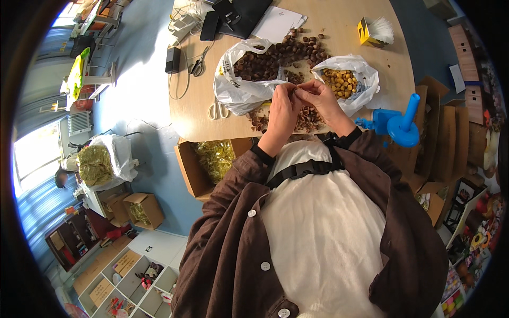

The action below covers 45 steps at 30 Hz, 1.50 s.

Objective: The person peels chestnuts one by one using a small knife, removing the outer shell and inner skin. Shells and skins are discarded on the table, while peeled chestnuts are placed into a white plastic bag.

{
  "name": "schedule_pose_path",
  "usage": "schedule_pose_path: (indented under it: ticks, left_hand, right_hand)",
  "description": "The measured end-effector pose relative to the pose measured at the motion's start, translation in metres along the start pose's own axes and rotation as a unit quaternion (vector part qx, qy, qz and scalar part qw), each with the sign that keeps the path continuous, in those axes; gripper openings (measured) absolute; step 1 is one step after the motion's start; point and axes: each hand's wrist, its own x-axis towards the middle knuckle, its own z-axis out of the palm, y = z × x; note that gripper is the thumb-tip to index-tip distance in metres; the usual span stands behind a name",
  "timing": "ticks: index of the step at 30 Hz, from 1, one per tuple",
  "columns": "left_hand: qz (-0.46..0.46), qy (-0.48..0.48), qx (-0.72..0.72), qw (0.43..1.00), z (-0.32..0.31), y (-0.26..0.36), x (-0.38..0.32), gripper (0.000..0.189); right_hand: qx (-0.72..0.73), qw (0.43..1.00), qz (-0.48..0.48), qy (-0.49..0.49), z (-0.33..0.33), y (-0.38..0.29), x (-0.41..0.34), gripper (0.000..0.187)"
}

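My left hand (284, 113) and my right hand (321, 102) meet over the near part of the table, their fingertips pinching a small dark brown chestnut (295, 90) between them. Beneath them lies a pile of broken chestnut shells (308, 119). Just beyond my left hand, a white plastic bag (238, 93) lies with its mouth spread, full of brown chestnuts (256, 65). More brown chestnuts (300, 49) are heaped beside it on the table. Right of my right hand, a second white plastic bag (368, 73) holds peeled yellow chestnuts (340, 81).
Black-handled scissors (197, 67) and white-handled scissors (218, 110) lie on the table's left part. A black adapter (172, 60), cables, papers (278, 24) and a yellow box (373, 33) stand farther off. A blue plastic device (397, 121) is at the right edge, above cardboard boxes (437, 139).
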Motion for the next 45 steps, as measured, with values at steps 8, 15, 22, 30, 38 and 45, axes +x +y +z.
schedule_pose_path:
  ticks: [8, 15, 22, 30, 38, 45]
  left_hand:
    - [0.001, -0.001, -0.008, 1.000, -0.004, -0.010, 0.004, 0.021]
    - [-0.007, -0.019, 0.015, 1.000, -0.010, -0.018, 0.005, 0.020]
    - [-0.070, -0.103, 0.035, 0.992, -0.019, -0.053, -0.006, 0.019]
    - [-0.202, -0.282, 0.036, 0.937, -0.020, -0.101, -0.041, 0.020]
    - [-0.188, -0.341, 0.007, 0.921, -0.005, -0.110, -0.053, 0.022]
    - [-0.146, -0.457, 0.102, 0.871, -0.004, -0.112, -0.065, 0.024]
  right_hand:
    - [-0.016, 0.999, -0.040, 0.011, 0.012, 0.000, -0.001, 0.025]
    - [-0.030, 0.999, -0.035, 0.015, 0.013, 0.006, -0.002, 0.022]
    - [0.050, 0.990, 0.007, 0.131, -0.013, 0.020, -0.005, 0.023]
    - [0.171, 0.937, -0.058, 0.298, -0.067, 0.037, -0.002, 0.025]
    - [0.221, 0.927, -0.055, 0.298, -0.080, 0.037, -0.006, 0.030]
    - [0.176, 0.949, -0.015, 0.260, -0.073, 0.044, 0.000, 0.025]
